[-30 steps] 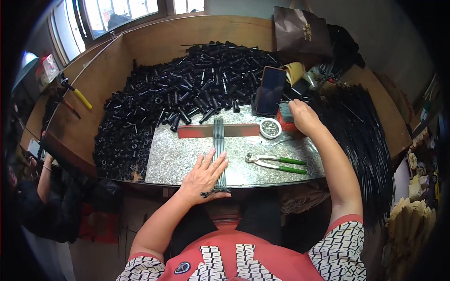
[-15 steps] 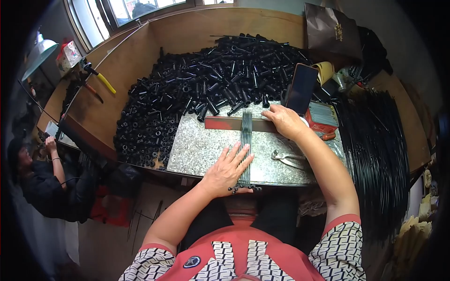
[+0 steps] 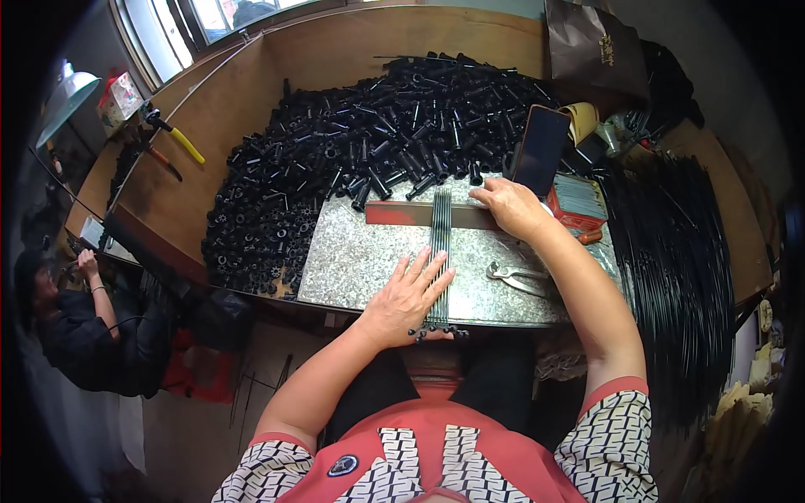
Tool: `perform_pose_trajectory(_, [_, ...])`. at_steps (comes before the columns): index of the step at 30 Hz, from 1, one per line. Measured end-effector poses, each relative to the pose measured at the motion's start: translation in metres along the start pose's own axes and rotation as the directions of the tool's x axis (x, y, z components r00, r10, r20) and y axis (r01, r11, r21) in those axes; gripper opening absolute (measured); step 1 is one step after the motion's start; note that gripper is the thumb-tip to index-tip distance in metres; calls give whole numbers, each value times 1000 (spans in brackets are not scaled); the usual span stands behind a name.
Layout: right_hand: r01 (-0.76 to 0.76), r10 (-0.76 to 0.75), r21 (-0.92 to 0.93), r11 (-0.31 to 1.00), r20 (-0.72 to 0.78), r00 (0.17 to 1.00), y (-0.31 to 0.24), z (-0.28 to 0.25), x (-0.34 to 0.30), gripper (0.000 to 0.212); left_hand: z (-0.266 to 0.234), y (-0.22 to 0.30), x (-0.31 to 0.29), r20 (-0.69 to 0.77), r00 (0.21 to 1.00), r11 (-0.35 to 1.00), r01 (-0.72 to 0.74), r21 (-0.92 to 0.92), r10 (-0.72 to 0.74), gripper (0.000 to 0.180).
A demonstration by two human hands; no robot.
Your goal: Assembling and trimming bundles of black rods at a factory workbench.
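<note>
My left hand (image 3: pixel 407 300) lies flat with fingers spread over a row of thin dark metal rods (image 3: pixel 440 243). The rods run side by side away from me, their small black knobbed ends (image 3: pixel 438 334) at the near edge of the metal work plate (image 3: pixel 344 268). Crosswise beneath the rods' far part is a flat reddish-brown bar (image 3: pixel 394 214). At the bar's right end, my right hand (image 3: pixel 513 208) is closed on it with curled fingers, hiding that end. A pair of pincers (image 3: pixel 518 278) rests on the plate nearer to me.
Black tubular parts (image 3: pixel 394 126) form a heap behind the plate, inside wooden walls (image 3: pixel 335 50). A phone (image 3: pixel 541 151) leans beside a red box (image 3: pixel 574 214). Long dark rods (image 3: pixel 671 277) lie at the right. Another person (image 3: pixel 84 327) sits at far left.
Both hands keep their places on the rods and the bar. The whole view has shifted very slightly; the other person's hand at far left has moved a little.
</note>
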State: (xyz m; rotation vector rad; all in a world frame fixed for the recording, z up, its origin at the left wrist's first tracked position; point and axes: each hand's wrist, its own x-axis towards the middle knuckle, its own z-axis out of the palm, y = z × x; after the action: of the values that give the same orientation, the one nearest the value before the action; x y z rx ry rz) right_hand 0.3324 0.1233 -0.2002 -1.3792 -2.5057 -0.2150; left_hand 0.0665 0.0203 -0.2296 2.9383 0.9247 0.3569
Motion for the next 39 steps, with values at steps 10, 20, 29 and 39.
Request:
perform_pose_trajectory(10, [18,-18,-4,1000,-1,1000,2,4,2,28,-1,1,-1,5,1000,996,15,-84,-14,92])
perform_pose_trajectory(20, [-2,3,30,1000,-5,1000,3,0,-1,15,4,-2,0,-14,1000,999,-23,40,24,79])
perform_pose_trajectory(29, [50,-50,32,998,-10,999,-1,3,5,16,-1,1,1,-7,1000,999,1,-47,-1,96])
perform_pose_trajectory(39, [-37,39,133,990,-11,999,9,3,5,6,2,-1,1,9,1000,1000,-3,8,3,97])
